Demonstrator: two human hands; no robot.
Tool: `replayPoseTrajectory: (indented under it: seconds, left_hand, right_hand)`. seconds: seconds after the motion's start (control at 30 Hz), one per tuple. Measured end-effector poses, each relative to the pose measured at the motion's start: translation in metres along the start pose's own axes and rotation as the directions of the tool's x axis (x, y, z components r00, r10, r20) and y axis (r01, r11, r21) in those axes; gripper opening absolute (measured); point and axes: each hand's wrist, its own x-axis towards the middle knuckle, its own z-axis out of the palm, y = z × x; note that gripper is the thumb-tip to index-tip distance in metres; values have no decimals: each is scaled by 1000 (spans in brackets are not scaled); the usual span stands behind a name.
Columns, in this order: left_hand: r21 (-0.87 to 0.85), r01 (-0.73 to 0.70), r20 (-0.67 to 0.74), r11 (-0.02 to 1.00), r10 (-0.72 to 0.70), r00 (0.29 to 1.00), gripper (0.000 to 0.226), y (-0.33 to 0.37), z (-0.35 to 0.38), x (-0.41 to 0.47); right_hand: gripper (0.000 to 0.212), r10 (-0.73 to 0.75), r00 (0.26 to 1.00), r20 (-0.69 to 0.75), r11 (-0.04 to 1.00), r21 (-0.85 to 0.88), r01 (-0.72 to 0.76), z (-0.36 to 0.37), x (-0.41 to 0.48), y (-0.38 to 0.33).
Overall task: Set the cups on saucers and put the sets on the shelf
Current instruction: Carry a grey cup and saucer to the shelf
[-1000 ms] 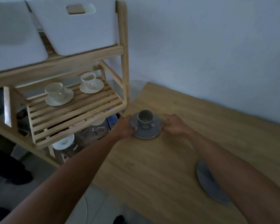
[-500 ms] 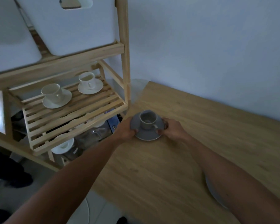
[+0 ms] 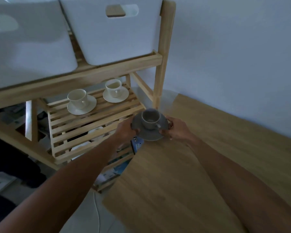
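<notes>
A grey cup stands upright on a grey saucer. My left hand grips the saucer's left rim and my right hand grips its right rim. The set is in the air over the table's left corner, just right of the wooden slatted shelf. Two cream cup-and-saucer sets stand on that shelf: one at the left, one further back at the right.
Two white bins sit on the upper shelf. The rack's right post rises just behind the held set. Below the slatted shelf lie more dishes and clutter. The wooden table stretches right along a pale wall.
Both hands closed on the saucer's rims and lifted the grey set off the table. It has moved left and up toward the slatted shelf.
</notes>
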Motion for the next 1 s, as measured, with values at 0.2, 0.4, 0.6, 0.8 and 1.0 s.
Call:
replayPoseTrajectory:
  seconds: [0.2, 0.4, 0.6, 0.8, 1.0]
  left_hand:
    - [-19, 75, -80, 997, -76, 994, 55, -32, -34, 32]
    - [-44, 151, -96, 988, -154, 983, 52, -70, -48, 71]
    - [2, 209, -91, 978, -208, 974, 54, -100, -49, 98]
    - [35, 210, -99, 977, -206, 974, 52, -106, -48, 114]
    - [168, 161, -66, 972, -152, 986, 61, -104, -50, 115]
  right_hand:
    - [73, -41, 997, 72, 996, -78, 47, 36, 65, -28]
    - [64, -12, 993, 121, 995, -101, 25, 72, 124, -38]
    - [71, 38, 992, 122, 977, -212, -11, 92, 164, -32]
    - [70, 51, 992, 114, 968, -250, -21, 94, 177, -28]
    - [52, 61, 992, 108, 971, -237, -33, 94, 174, -33]
